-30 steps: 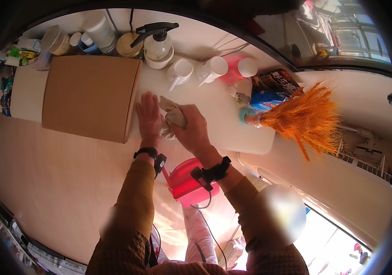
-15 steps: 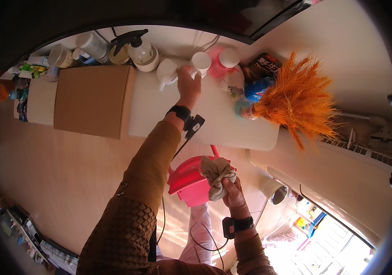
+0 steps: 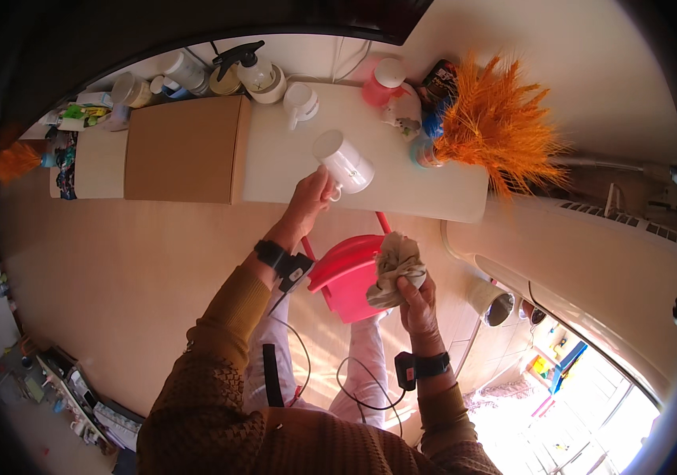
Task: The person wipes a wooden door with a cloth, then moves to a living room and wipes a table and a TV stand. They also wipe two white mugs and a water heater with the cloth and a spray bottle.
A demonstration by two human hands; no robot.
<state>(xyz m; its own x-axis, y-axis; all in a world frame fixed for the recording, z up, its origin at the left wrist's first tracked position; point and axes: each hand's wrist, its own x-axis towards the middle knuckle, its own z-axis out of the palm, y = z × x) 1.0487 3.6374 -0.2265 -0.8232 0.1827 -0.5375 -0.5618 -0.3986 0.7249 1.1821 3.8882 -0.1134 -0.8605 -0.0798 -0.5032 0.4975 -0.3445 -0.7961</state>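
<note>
While the left hand has its fingers closed at the handle side of a white mug, the right hand has a crumpled beige cloth pinched, thumb on the near side and fingers mostly hidden behind it. Neither grip looks loose, though I can't really tell how the left fingers go around the handle. The mug shows over the front part of the white table, tilted, with its mouth toward the upper left and its base toward the lower right. Looks like it's up off the top, but I wouldn't swear to it from this angle. The cloth is lower and further right, in front of the table edge and apart from the mug, and overlaps the view of some pink plastic thing near the person's legs. Another white cup stands toward the back, handle pointing at the person, just beside a spray bottle. Left of that there's a big brown box; off to the right, a pink jar with a white lid, plus a bunch of orange wheat sticking out of a vase.
</note>
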